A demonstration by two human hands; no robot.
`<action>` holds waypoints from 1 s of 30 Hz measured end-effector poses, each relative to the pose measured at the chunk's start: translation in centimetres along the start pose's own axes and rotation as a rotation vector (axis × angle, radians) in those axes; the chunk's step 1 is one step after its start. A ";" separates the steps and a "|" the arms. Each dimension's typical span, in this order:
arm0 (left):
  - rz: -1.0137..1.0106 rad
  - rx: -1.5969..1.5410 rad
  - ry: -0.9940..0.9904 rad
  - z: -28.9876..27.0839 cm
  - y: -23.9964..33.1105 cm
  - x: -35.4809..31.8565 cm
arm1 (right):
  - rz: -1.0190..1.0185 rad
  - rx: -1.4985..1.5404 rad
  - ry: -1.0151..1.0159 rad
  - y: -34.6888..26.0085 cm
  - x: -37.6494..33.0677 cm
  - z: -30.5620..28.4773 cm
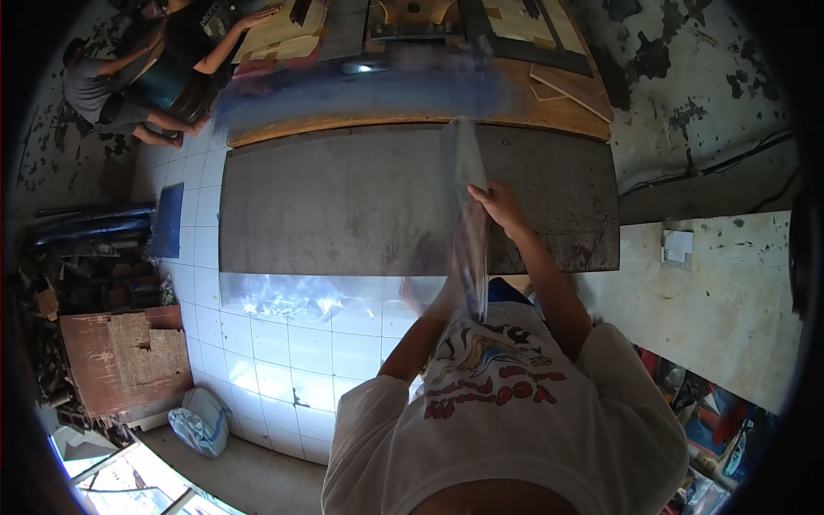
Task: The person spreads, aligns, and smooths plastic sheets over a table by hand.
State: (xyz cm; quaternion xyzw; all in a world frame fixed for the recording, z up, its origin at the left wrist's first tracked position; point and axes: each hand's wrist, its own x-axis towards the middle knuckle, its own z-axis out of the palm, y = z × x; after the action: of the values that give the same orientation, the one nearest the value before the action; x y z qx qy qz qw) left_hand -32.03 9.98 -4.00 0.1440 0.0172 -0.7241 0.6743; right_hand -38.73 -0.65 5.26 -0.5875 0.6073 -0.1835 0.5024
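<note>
a white and pale blue bag (199, 422) slumps on the tiled floor (283, 352) near the lower left, just beside a reddish-brown board (120, 356) with rough cardboard pieces on it. a dark blue flat panel (166, 221) leans at the left edge of the tiles, next to a heap of blue pipes and scrap (86, 230). a small white square box (678, 245) sits on the pale concrete surface at the right.

a large grey metal sheet (343, 202) lies flat across the middle, its far edge against a wooden board (412, 120) and its near edge bordered by a clear shiny plastic strip (300, 296) on the tiles. beyond the wooden board lie framed panels and light plywood pieces (283, 34). two other people (146, 81) crouch at the far left corner, one with a hand on the plywood.

the person holds a clear plastic film (470, 223) upright and edge-on over the right part of the grey sheet; it looks thin, glossy and see-through, with blur along its length. the right hand (499, 206) grips its upper part, fingers closed around the edge. the left hand (422, 296) shows blurred behind the film's lower part, near the sheet's near edge; i cannot tell whether it is closed on the film.
</note>
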 end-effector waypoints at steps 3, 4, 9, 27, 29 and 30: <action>0.025 0.199 0.023 0.7 0.3 -0.7 | 0.011 -0.036 0.016 0.1 -0.6 0.3; 0.039 0.287 0.024 1.3 0.3 -0.9 | 0.004 0.052 0.045 0.9 -0.4 0.4; 0.256 1.062 0.021 3.6 1.0 -1.4 | 0.096 0.163 0.009 0.6 -0.6 0.1; 0.412 2.578 0.277 -3.4 11.2 -16.8 | -0.209 -0.108 0.408 11.4 3.5 -18.9; 0.755 2.493 0.573 -7.0 13.7 -18.9 | -0.247 -0.267 0.418 13.1 2.4 -24.2; 0.826 2.243 0.781 -7.5 14.7 -19.0 | -0.252 -0.378 0.437 14.9 2.0 -26.9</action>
State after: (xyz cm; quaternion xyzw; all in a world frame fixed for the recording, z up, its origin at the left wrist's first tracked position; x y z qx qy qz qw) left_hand -15.29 28.76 -4.24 0.8359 -0.4548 0.0153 0.3069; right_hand -68.45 -8.71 3.85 -0.6876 0.6469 -0.2501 0.2151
